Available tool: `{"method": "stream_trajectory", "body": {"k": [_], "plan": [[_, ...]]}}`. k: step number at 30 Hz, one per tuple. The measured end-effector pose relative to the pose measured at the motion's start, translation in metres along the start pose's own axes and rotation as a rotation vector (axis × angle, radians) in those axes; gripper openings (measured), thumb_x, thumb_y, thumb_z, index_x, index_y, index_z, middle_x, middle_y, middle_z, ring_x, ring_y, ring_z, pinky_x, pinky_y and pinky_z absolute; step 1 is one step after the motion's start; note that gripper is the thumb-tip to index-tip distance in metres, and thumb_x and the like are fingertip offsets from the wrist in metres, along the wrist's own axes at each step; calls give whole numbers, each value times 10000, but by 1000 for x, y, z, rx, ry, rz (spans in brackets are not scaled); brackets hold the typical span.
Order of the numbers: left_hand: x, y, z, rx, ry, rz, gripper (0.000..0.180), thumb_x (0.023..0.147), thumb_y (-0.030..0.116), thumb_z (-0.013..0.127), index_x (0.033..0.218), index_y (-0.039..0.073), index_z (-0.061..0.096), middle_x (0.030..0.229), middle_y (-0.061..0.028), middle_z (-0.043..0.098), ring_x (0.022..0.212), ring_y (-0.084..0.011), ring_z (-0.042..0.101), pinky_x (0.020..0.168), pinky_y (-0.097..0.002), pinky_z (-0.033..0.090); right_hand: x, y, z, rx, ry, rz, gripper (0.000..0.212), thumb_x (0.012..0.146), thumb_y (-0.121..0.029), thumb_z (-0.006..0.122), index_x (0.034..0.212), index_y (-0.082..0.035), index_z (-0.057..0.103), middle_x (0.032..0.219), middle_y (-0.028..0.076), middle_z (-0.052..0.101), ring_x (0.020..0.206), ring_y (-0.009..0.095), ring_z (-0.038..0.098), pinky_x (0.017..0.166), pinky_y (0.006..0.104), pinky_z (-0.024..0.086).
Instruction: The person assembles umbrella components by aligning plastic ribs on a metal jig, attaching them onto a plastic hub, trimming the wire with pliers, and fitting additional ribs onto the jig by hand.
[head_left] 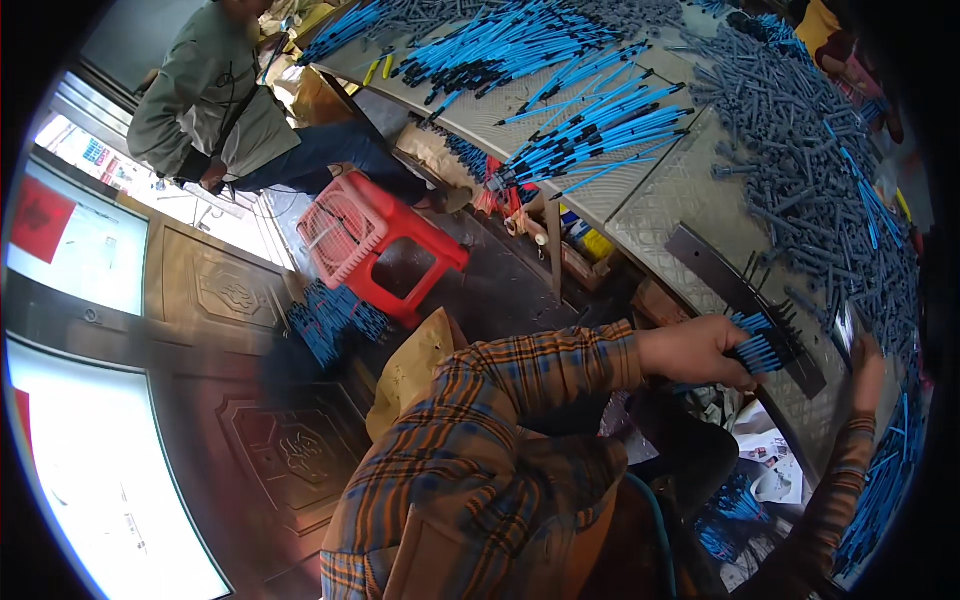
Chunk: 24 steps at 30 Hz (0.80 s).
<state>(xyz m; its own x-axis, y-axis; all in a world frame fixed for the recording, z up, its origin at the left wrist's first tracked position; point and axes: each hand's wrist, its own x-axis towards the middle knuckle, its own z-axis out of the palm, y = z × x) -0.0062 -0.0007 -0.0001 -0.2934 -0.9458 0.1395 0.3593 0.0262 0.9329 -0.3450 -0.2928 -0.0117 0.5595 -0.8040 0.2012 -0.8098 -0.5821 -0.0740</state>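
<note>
My left hand (700, 352) is closed around a bundle of blue rods (760, 352) beside the dark pegged bar (718, 268) on the metal-topped table (650, 218), seemingly to keep their ends even. My right hand (868, 372), blurred, is near the heaped grey plastic plugs (800, 155), perhaps for easy reach; I cannot tell whether it grips anything.

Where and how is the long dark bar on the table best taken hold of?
Probably pinch the dark bar by its far end, across its width, coming from the left: that end looks bare, while thin black pieces line its middle and the left hand holds blue sticks nearby.
</note>
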Motion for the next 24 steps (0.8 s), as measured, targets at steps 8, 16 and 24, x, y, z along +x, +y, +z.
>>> {"method": "stream_trajectory", "body": {"k": [8,16,24], "plan": [[2,-5,1,16,18,32,170,777,78,635,924,-7,625,830,-35,654,776,-88,605,713,-233,480,-6,22,12,25,89,-36,260,881,-126,474,1083,28,529,1025,240,570,947,368,551,815,369,436],[-2,6,0,175,-27,50,189,826,95,598,994,10,618,919,-52,654,869,-111,607,788,-238,467,-18,11,2,163,237,22,246,887,-100,468,1098,9,531,1036,233,573,973,352,556,826,359,439],[-4,4,-7,266,33,-8,159,838,66,571,983,34,627,909,-36,647,862,-114,587,773,-259,464,-19,-102,-40,349,376,-229,120,842,-55,533,952,-11,553,907,133,582,838,254,567,742,313,449]]}}
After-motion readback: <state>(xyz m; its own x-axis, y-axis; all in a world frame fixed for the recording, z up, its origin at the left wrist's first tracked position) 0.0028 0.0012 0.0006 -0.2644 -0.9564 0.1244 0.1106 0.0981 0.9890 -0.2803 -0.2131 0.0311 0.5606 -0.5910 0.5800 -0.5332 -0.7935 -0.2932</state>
